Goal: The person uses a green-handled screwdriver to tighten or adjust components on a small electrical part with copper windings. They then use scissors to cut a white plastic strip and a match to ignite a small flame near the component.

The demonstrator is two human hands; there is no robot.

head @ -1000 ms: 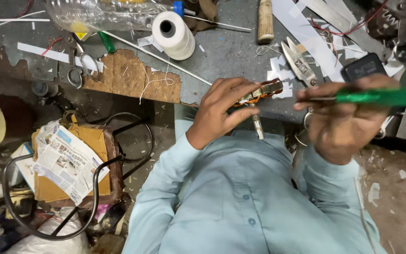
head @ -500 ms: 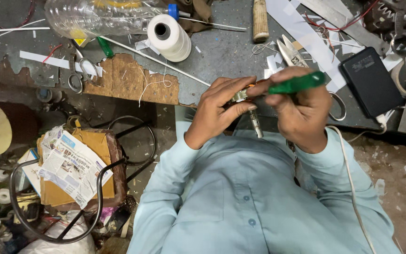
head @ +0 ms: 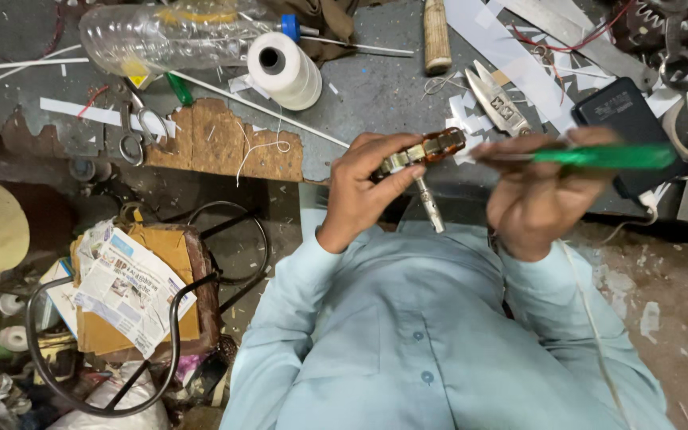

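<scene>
My left hand (head: 364,187) grips a small metal part with a brown wound coil (head: 428,151) and a metal pin pointing down toward my chest. My right hand (head: 539,195) holds a green-handled screwdriver (head: 599,156) level, its handle pointing right and its shaft toward the coil part. A narrow gap lies between the tool's tip and the part. Both hands hover just over the near edge of the grey workbench (head: 376,95). My light blue shirt sleeves fill the lower middle.
On the bench lie a white thread spool (head: 284,70), a clear plastic bottle (head: 169,36), scissors (head: 133,131), thread snips (head: 499,99), a wooden handle (head: 437,36), a black box (head: 631,131) and paper scraps. A stool with newspapers (head: 133,291) stands at the lower left.
My right hand drew the green screwdriver back to the right, away from the coil part it was touching half a second ago. My left hand stayed in place with the part.
</scene>
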